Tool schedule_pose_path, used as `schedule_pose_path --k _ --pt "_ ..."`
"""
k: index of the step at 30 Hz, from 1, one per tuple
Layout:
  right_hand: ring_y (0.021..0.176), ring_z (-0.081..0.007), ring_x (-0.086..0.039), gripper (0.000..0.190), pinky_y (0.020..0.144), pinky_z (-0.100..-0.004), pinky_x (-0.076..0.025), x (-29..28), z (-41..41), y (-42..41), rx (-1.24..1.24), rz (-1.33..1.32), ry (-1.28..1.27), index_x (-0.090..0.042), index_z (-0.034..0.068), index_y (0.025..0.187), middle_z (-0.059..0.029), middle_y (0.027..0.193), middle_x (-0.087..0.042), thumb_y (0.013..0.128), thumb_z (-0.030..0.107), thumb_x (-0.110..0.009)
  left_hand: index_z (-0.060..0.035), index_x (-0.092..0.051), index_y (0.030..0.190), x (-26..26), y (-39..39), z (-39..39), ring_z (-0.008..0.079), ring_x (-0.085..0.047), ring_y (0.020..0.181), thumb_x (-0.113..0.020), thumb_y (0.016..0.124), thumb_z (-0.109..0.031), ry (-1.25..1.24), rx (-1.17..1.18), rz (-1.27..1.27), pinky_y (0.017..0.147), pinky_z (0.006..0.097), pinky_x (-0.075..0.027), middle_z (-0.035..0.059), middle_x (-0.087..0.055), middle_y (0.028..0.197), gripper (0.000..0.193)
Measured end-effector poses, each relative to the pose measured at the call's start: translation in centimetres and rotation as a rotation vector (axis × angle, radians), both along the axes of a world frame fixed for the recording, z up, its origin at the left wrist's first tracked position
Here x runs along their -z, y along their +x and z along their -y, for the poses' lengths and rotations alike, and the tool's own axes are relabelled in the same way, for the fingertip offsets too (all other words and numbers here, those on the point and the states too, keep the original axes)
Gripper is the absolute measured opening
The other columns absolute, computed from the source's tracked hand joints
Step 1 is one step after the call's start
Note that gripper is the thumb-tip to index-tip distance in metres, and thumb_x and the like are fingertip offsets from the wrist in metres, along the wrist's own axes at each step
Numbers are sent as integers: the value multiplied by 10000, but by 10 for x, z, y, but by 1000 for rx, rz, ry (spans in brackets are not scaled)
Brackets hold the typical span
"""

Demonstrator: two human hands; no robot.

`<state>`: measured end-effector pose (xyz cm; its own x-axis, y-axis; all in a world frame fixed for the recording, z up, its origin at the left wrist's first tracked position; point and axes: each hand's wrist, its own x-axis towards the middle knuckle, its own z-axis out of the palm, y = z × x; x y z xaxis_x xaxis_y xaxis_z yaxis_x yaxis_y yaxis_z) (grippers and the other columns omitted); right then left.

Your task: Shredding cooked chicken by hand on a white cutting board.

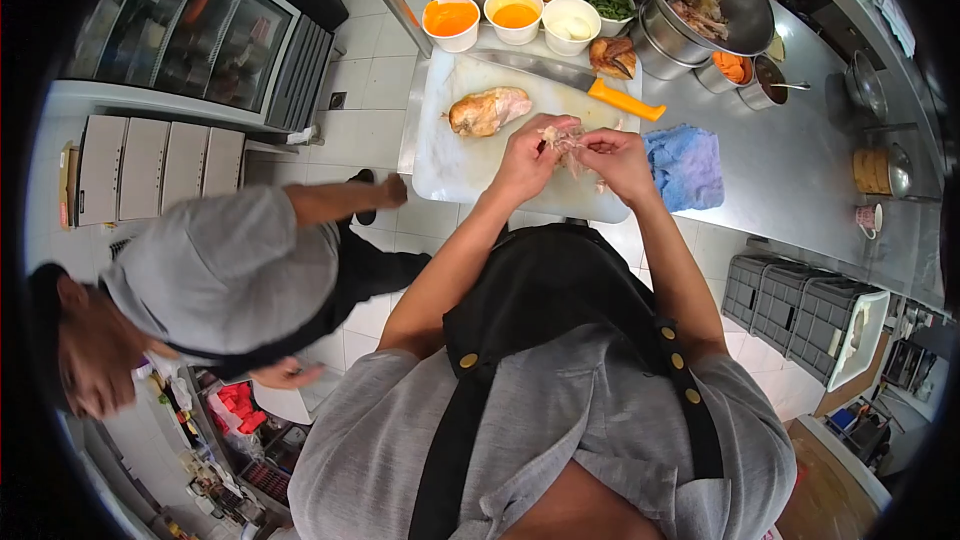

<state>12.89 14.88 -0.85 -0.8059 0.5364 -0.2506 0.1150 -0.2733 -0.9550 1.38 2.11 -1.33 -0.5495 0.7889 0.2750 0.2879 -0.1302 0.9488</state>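
Above the near right part of a white cutting board [457, 169], my left hand [531, 157] grips a ragged piece of poultry meat and bone [564, 141]. My right hand [616, 159] pinches the other side of the same piece, and small scraps lie on the board below. To the left rests a browned cooked chicken piece [489, 111]. A chef's knife [570, 81] with a yellow handle lies across the board beyond my hands, blade pointing left. Another browned chicken piece [613, 57] sits at the board's far right corner.
White tubs of orange sauce [451, 18] and chopped greens [607, 3] line the far edge. A steel bowl of bones [694, 7] stands on pots at back right. A blue cloth [682, 166] lies right of the board. At left, another person [225, 270] stands close by.
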Motion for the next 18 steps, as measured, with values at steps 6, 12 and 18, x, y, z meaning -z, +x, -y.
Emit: schedule_pose_path --k 6,12,18 --pt "603 -93 -564 138 526 -214 -440 -15 -6 -7 -135 17 864 -681 -42 860 -44 743 -654 788 76 -685 -22 -644 1058 4 4 -5 172 -584 976 -600 839 21 38 -74 48 846 281 -468 77 -622 1039 227" --pt "569 -92 -495 113 466 -193 -346 6 -16 -4 -17 -18 -537 -642 -71 893 -80 763 -619 832 20 -615 2 -632 1051 6 5 -2 154 -600 943 -596 832 60 40 11 461 838 262 -473 65 -632 1021 230" --pt "602 -79 -486 97 477 -186 -333 12 -15 -1 133 -174 -648 -632 -74 885 -76 786 -607 824 1 -623 8 -607 1066 21 -5 1 141 -601 952 -595 812 100 98 -25 131 828 253 -489 60 -626 1021 270"
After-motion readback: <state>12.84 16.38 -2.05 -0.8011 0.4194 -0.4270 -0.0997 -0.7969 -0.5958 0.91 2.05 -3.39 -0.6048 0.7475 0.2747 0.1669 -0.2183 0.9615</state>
